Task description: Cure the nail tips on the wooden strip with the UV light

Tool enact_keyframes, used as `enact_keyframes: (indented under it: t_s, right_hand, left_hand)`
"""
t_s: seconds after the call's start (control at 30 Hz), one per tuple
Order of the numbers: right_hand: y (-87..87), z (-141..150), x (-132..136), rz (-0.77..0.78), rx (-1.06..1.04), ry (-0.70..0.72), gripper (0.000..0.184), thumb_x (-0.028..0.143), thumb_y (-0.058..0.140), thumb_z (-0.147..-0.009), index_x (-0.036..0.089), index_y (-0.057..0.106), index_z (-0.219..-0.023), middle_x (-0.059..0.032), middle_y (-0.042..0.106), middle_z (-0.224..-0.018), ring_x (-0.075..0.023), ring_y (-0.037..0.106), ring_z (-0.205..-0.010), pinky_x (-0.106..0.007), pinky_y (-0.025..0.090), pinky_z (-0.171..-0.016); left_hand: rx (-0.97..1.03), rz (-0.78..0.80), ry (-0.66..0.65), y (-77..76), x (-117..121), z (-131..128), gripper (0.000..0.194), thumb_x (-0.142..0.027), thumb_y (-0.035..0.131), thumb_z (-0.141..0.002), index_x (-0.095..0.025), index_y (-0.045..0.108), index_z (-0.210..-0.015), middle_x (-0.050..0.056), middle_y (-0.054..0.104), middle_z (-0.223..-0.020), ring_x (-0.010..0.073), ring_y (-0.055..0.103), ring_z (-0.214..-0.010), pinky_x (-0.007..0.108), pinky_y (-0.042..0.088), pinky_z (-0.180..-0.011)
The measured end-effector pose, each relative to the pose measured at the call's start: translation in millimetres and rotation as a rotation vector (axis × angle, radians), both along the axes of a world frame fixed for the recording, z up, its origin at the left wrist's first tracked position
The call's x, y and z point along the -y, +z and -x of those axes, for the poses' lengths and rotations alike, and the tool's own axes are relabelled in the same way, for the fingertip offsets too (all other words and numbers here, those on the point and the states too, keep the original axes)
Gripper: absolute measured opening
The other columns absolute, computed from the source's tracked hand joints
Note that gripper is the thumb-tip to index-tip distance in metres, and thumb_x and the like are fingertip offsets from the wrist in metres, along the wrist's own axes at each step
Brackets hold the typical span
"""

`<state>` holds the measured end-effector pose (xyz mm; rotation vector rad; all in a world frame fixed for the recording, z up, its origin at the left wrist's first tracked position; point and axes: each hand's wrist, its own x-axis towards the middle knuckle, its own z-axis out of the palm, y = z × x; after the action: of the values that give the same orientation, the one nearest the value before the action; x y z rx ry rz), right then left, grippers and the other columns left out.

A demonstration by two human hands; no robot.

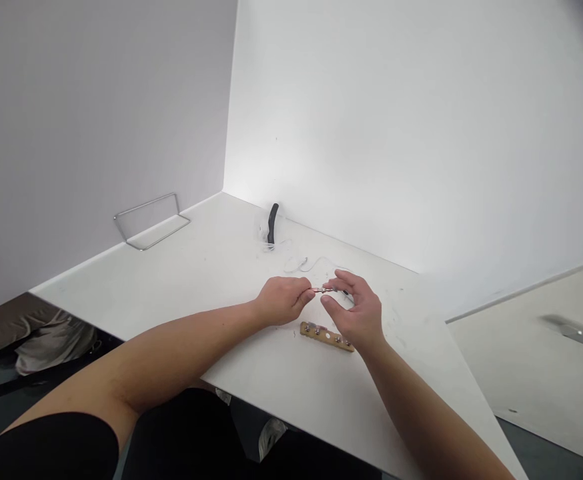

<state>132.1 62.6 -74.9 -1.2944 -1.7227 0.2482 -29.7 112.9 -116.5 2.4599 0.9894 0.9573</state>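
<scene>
My left hand (281, 301) and my right hand (355, 312) hover above the white table (171, 280), with their fingertips meeting at a short, thin piece of copper-coloured wire (323, 290). Both hands pinch this piece. Just below my right hand lies a wooden strip (326, 337) set with several metal screw terminals, its right end close to my right wrist. Thin white wire (311, 265) curls across the table beyond my fingers. At the far side, a black-handled tool (272, 223) rests on a clear plastic bag (266, 233).
A bent metal wire frame (151, 221) stands against the left wall on the table. White walls (351, 120) rise behind the table's far side. The table's near edge runs below my arms, with a drop to the floor past it.
</scene>
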Motion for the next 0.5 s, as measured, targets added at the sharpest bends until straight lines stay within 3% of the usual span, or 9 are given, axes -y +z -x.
enact_keyframes:
  t_s: [0.13, 0.23, 0.37, 0.5]
  right_hand:
    - [3.4, -10.4, -2.3, -0.076, 0.046, 0.087, 0.052, 0.026, 0.062, -0.068, 0.022, 0.043, -0.117, -0.0046, 0.064, -0.092, -0.0193, 0.060, -0.089, -0.043, 0.042, -0.088]
    - [2.2, -34.1, -6.3, -0.059, 0.075, -0.003, 0.048, 0.030, 0.058, -0.072, 0.021, 0.044, -0.117, -0.0058, 0.064, -0.094, -0.0207, 0.059, -0.093, -0.042, 0.042, -0.087]
    - [-16.9, -76.0, -14.6, 0.225, 0.137, -0.342, 0.043, 0.042, 0.052, -0.074, 0.020, 0.049, -0.112, -0.0073, 0.064, -0.096, -0.0226, 0.059, -0.090, -0.036, 0.047, -0.069]
    - [-42.8, -99.0, -25.7, 0.419, 0.391, -0.421, 0.043, 0.043, 0.051, -0.073, 0.020, 0.052, -0.110, -0.0069, 0.061, -0.107, -0.0227, 0.054, -0.099, -0.038, 0.042, -0.082]
  left_hand:
    - [-0.014, 0.021, 0.025, 2.4, -1.2, 1.7, 0.040, -0.042, 0.019, -0.088, -0.018, 0.051, -0.080, 0.001, 0.060, -0.071, 0.0125, 0.053, -0.063, 0.024, 0.036, -0.057]
    - [-0.062, 0.056, 0.078, 3.2, -5.3, 3.4, 0.042, -0.043, 0.017, -0.088, -0.019, 0.050, -0.081, 0.001, 0.060, -0.072, 0.0137, 0.054, -0.064, 0.025, 0.036, -0.057]
    - [-0.139, 0.105, 0.138, 0.2, -14.1, 3.8, 0.043, -0.044, 0.014, -0.088, -0.020, 0.050, -0.083, 0.001, 0.060, -0.071, 0.0153, 0.054, -0.064, 0.026, 0.036, -0.057]
    - [-0.228, 0.148, 0.177, -3.6, -21.7, 1.3, 0.042, -0.044, 0.015, -0.088, -0.021, 0.050, -0.086, 0.002, 0.061, -0.074, 0.0169, 0.054, -0.067, 0.027, 0.034, -0.055]
